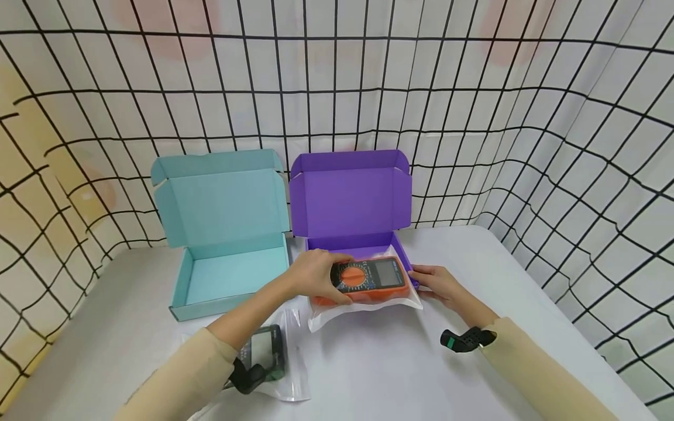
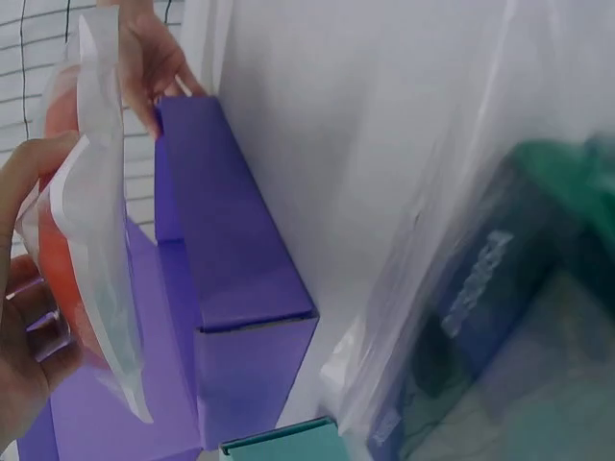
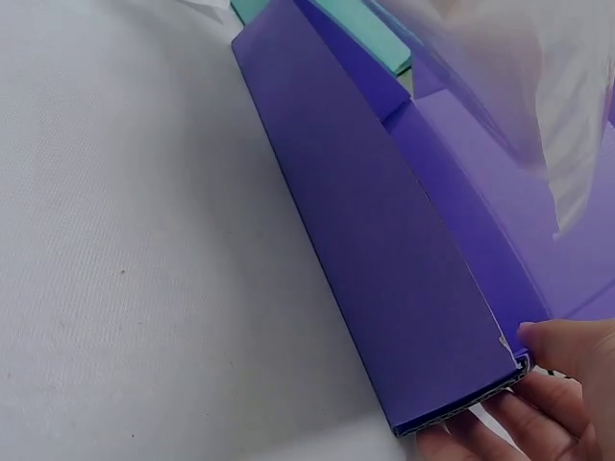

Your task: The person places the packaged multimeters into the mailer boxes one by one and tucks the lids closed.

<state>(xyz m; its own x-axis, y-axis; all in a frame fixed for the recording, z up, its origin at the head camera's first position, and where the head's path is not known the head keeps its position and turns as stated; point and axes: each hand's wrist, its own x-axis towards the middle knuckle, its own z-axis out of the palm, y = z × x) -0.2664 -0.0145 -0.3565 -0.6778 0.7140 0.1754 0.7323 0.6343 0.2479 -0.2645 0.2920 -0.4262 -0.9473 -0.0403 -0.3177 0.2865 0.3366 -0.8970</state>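
Note:
An orange multimeter [image 1: 368, 276] in a clear plastic bag [image 1: 337, 313] is gripped by my left hand [image 1: 316, 275] at its left end. The bagged meter hangs over the open purple box [image 1: 351, 202], hiding much of the box's base. In the left wrist view the bag [image 2: 101, 230] appears edge-on, apart from the box's front wall [image 2: 231, 221]. My right hand [image 1: 444, 289] pinches the purple box's front right corner, thumb inside the wall and fingers outside, as the right wrist view shows at the purple wall [image 3: 375, 230].
An open teal box [image 1: 231, 269] stands to the left of the purple one. Nearer me, partly under my left forearm, a dark green meter [image 1: 268, 351] lies in a clear bag. Black wire mesh [image 1: 334, 90] rises behind and at both sides of the white table [image 1: 400, 374].

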